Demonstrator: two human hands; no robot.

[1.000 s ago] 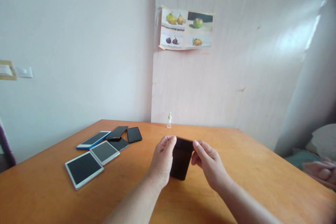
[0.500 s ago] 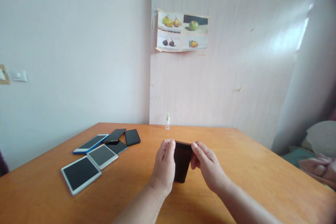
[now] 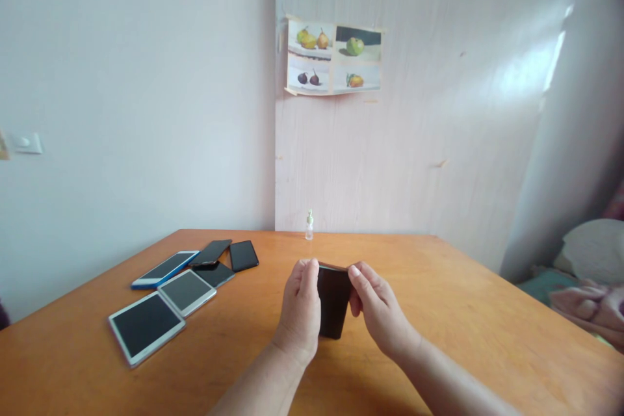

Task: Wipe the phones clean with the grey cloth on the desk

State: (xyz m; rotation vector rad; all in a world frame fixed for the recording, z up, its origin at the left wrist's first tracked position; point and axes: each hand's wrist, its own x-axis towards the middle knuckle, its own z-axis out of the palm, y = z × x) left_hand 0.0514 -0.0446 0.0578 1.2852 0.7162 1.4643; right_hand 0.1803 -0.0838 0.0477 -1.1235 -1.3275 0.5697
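Between my two hands a black phone [image 3: 334, 302] stands nearly upright over the middle of the wooden table [image 3: 419, 312], its dark flat side facing me. My left hand [image 3: 299, 309] is closed along the phone's left side, with the thumb at the upper left corner. At the upper right corner my right hand [image 3: 375, 296] pinches the edge between thumb and fingers. A thin pale line shows along the top edge. The fingers behind the phone are hidden, and I cannot tell whether its lower end touches the table.
To the left lie a white tablet [image 3: 146, 327], a smaller white-framed tablet [image 3: 186, 292], a blue-edged tablet [image 3: 164, 269] and several dark devices, among them a black phone [image 3: 244, 255]. A small clear pump bottle [image 3: 309, 226] stands at the table's back edge. Fruit pictures [image 3: 334, 57] hang above.
The camera view has shifted slightly to the right. Both hands keep their hold on the phone, which has turned slightly so that its pale top edge shows more.
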